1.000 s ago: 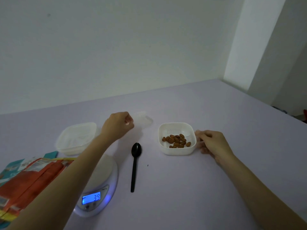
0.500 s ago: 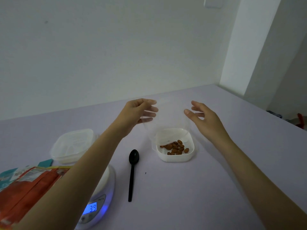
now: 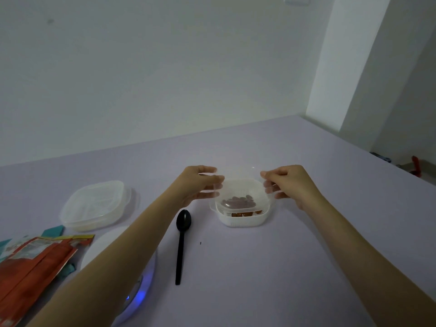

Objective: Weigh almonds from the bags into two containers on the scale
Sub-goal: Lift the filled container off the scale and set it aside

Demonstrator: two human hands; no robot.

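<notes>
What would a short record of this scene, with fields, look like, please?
left grip: holds the clear lid by its left edge
right grip: holds the lid's right edge
lid position: tilted over the white container, far edge raised
contents: almonds in the container
spoon: black, on the table, left of the container
second container: lidded, further left
scale: partly under the left forearm, display hidden, blue glow
bags: orange, at the left edge
</notes>
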